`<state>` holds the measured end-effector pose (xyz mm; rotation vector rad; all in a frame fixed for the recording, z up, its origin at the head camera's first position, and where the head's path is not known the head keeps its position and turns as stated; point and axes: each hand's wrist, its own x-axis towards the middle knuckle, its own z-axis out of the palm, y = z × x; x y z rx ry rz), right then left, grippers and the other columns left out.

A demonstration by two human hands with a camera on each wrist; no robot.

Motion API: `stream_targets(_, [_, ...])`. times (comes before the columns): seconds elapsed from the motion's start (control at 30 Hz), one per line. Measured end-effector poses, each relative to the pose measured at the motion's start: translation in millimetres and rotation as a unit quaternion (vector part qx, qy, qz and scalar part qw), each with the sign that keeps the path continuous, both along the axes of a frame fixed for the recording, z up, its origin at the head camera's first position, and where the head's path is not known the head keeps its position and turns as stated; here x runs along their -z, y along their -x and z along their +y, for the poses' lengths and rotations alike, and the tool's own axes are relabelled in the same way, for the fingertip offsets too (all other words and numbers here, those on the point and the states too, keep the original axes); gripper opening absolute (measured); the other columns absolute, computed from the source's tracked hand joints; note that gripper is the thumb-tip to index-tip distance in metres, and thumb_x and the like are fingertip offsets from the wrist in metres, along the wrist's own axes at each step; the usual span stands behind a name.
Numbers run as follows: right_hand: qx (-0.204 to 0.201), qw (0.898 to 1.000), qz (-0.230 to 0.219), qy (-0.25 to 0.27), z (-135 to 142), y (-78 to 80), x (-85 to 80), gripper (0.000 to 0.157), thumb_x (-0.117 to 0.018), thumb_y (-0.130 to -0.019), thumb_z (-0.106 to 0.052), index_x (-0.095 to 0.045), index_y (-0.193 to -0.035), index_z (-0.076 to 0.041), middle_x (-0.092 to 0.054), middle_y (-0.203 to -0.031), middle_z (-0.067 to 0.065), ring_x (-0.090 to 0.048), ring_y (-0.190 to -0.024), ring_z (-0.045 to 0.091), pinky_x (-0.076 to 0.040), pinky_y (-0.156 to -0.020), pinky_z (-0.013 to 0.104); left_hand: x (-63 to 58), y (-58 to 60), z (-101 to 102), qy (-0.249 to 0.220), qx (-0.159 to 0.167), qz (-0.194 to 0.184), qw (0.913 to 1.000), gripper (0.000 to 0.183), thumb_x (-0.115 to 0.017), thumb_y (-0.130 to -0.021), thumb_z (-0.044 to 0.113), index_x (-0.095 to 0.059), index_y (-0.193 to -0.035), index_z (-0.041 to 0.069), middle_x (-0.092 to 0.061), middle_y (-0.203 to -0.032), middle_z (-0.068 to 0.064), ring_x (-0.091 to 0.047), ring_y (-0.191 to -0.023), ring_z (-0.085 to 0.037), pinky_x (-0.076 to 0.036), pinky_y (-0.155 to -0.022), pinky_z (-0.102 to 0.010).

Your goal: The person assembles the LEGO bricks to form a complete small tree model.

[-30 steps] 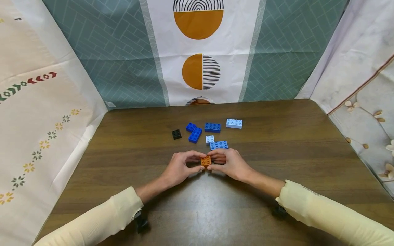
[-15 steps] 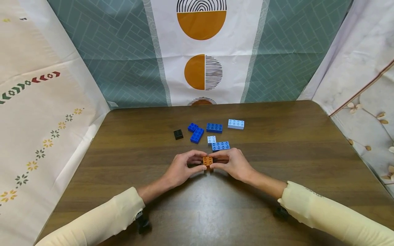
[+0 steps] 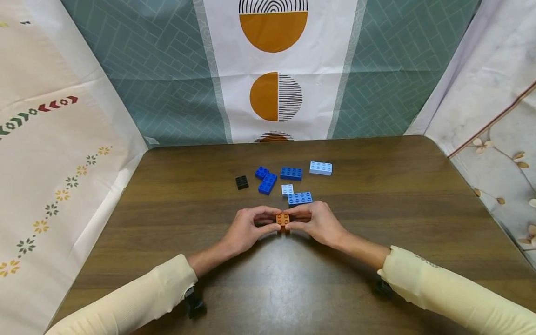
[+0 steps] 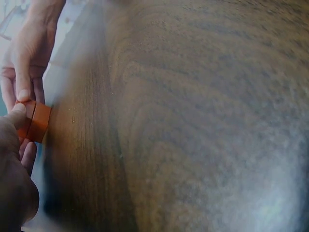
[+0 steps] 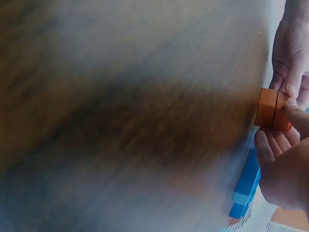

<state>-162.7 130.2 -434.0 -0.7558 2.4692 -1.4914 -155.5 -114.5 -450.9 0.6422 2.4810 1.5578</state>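
Two orange bricks sit one on top of the other at the middle of the table. The studs of the upper brick (image 3: 283,218) face up in the head view, and a thin seam parts it from the lower brick (image 5: 266,108) in the right wrist view. From the left, my left hand (image 3: 246,227) pinches the upper brick between thumb and fingers. My right hand (image 3: 317,225) pinches the same brick from the right, its thumb close to the left thumb. Just behind the right fingers lies a mid-blue long brick (image 3: 299,198), beside a pale square brick (image 3: 287,189).
Farther back lie a black square brick (image 3: 241,182), a small dark-blue brick (image 3: 261,172), two long blue bricks (image 3: 267,184) and a pale-blue long brick (image 3: 320,168). Patterned cloth hangs behind the wooden table (image 3: 188,172) and on both sides.
The head view has shifted slightly. Both hands keep their pinch on the upper orange brick, and the other bricks lie where they were.
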Motion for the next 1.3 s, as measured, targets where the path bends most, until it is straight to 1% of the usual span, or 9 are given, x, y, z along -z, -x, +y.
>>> stream_targets(0.37, [-0.007,1.0,-0.015,-0.007,0.3,0.9,-1.1,0.035,-0.084,-0.093,-0.012,-0.077,-0.125,-0.002,-0.078,-0.118,0.01,-0.076,-0.108,0.022,-0.062,-0.09,0.032,-0.4,0.5,0.9,-0.006,0.006,0.005,1.0,0.033,-0.081,-0.095,0.008,-0.075,-0.127,0.009,-0.076,-0.124,-0.004,-0.075,-0.108,-0.014,-0.06,-0.091,-0.027])
stream_targets(0.6, [-0.006,1.0,0.003,-0.011,0.4,1.2,-0.4,0.033,-0.084,-0.094,-0.015,-0.078,-0.125,-0.004,-0.078,-0.117,0.008,-0.076,-0.107,0.019,-0.062,-0.089,0.031,-1.5,1.4,1.0,-0.008,0.011,0.005,0.9999,0.033,-0.081,-0.095,0.009,-0.076,-0.127,0.01,-0.076,-0.123,-0.003,-0.075,-0.108,-0.014,-0.06,-0.091,-0.027])
stream_targets(0.7, [-0.008,1.0,0.012,-0.012,-0.6,1.6,0.5,0.032,-0.084,-0.094,-0.014,-0.079,-0.123,-0.004,-0.079,-0.116,0.008,-0.076,-0.105,0.018,-0.062,-0.088,0.03,-1.8,1.5,-0.1,-0.008,0.012,0.009,0.9999,0.032,-0.082,-0.094,0.01,-0.076,-0.126,0.01,-0.077,-0.122,-0.004,-0.076,-0.107,-0.016,-0.061,-0.09,-0.028])
stream_targets(0.9, [-0.014,1.0,0.016,-0.005,-2.5,2.6,1.1,0.031,-0.084,-0.093,-0.013,-0.079,-0.123,-0.005,-0.079,-0.114,0.006,-0.077,-0.103,0.017,-0.062,-0.088,0.03,-1.5,2.2,-1.9,-0.008,0.011,0.009,0.9999,0.032,-0.082,-0.094,0.01,-0.077,-0.126,0.011,-0.077,-0.121,-0.003,-0.076,-0.106,-0.014,-0.061,-0.089,-0.027])
stream_targets(1.1, [-0.016,1.0,0.012,0.001,-3.0,3.7,2.0,0.03,-0.084,-0.094,-0.013,-0.079,-0.123,-0.005,-0.079,-0.114,0.006,-0.077,-0.103,0.017,-0.062,-0.088,0.031,0.1,2.9,-2.3,-0.019,0.009,0.007,0.9998,0.032,-0.082,-0.093,0.009,-0.077,-0.125,0.012,-0.077,-0.12,-0.002,-0.076,-0.104,-0.011,-0.061,-0.088,-0.027])
stream_targets(1.3, [-0.016,1.0,-0.002,0.004,0.4,2.7,1.5,0.031,-0.083,-0.094,-0.013,-0.079,-0.123,-0.004,-0.079,-0.115,0.008,-0.077,-0.104,0.019,-0.062,-0.089,0.032,3.0,3.1,-1.0,-0.03,0.014,0.005,0.9994,0.032,-0.082,-0.094,0.01,-0.077,-0.126,0.012,-0.077,-0.12,-0.002,-0.076,-0.104,-0.011,-0.061,-0.088,-0.027])
